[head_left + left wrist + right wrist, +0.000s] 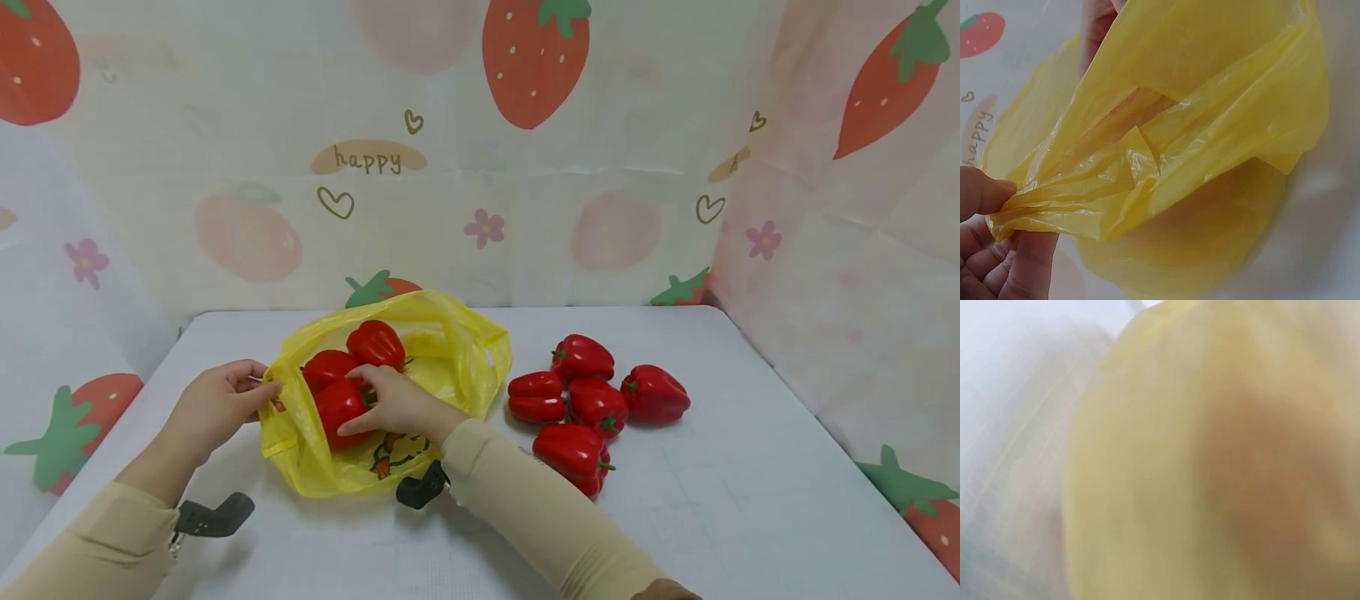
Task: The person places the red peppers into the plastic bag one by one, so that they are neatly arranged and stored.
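A yellow plastic bag (465,333) lies on the table with its mouth spread wide. My left hand (217,408) pinches the bag's left edge; in the left wrist view the thumb (988,190) presses the gathered plastic against the fingers. Inside the bag, my right hand (401,404) holds a red bell pepper (337,412), fingers over its top and thumb along its lower side. Two more red bell peppers sit behind it in the bag, one at the back (375,343) and one at the left (327,368). The right wrist view is blurred, showing mostly yellow plastic (1141,456).
Right of the bag, several red bell peppers (597,406) lie grouped on the white table (735,467). One pepper (573,457) is nearest the right sleeve (540,508). A curtain (465,183) printed with strawberries hangs behind the table and along its sides.
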The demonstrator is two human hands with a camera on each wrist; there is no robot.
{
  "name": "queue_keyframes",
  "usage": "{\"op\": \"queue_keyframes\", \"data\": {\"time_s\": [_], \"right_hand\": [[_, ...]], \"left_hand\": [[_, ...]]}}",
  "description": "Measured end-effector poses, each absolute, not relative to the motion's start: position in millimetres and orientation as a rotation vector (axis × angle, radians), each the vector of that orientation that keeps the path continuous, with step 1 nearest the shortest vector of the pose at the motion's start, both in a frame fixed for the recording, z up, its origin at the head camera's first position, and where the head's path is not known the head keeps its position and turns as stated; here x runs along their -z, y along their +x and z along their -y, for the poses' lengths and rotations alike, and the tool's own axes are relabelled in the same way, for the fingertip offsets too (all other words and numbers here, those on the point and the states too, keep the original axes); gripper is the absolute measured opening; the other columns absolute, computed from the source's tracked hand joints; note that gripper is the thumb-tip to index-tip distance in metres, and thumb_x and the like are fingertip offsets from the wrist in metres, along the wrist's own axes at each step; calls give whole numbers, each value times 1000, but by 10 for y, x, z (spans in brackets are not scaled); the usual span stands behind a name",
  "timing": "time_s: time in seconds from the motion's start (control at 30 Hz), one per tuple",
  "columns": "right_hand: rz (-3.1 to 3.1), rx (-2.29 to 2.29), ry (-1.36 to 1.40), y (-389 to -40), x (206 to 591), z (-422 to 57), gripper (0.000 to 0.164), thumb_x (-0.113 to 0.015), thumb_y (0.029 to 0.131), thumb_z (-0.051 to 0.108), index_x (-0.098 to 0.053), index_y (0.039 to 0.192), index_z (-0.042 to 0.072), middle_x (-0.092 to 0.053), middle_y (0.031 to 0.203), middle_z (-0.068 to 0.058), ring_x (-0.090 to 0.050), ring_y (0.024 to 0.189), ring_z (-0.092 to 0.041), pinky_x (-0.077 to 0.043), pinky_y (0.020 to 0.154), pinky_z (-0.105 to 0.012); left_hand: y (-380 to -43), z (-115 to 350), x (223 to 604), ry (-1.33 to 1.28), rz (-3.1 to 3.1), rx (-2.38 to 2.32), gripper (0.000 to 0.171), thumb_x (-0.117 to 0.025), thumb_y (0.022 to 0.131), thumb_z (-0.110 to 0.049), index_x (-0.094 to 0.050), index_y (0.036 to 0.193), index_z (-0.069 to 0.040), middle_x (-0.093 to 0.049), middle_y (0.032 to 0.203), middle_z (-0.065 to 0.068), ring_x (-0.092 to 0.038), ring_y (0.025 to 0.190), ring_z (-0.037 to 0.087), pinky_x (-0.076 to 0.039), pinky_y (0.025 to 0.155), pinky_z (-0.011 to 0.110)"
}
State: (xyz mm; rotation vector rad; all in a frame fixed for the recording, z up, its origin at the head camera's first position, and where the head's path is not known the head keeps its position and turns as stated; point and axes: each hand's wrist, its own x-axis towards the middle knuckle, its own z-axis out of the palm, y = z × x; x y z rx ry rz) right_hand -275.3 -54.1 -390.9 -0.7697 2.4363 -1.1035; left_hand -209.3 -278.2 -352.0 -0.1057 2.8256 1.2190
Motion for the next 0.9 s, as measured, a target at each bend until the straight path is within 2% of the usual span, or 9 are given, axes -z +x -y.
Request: {"op": "queue_keyframes", "data": {"time_s": [0.37,0.9], "right_hand": [[-2385,1046,-729,-2835,3886,506,52,-79,69,34,-54,115,26,-57,104,13,-51,94,-7,-47,79,-24],[-2317,903,-792,-2923,3717,415,46,-75,74,33,-58,115,19,-60,105,11,-53,96,-6,-48,80,-22]], "left_hand": [[-2113,2761,3533,-120,-2821,-1200,43,-53,91,-40,-53,115,-4,-62,108,17,-62,92,26,-52,81,42],[-2127,2763,3549,-129,-2818,-1197,43,-52,91,-41,-53,114,-4,-62,108,18,-61,92,27,-52,81,41]]}}
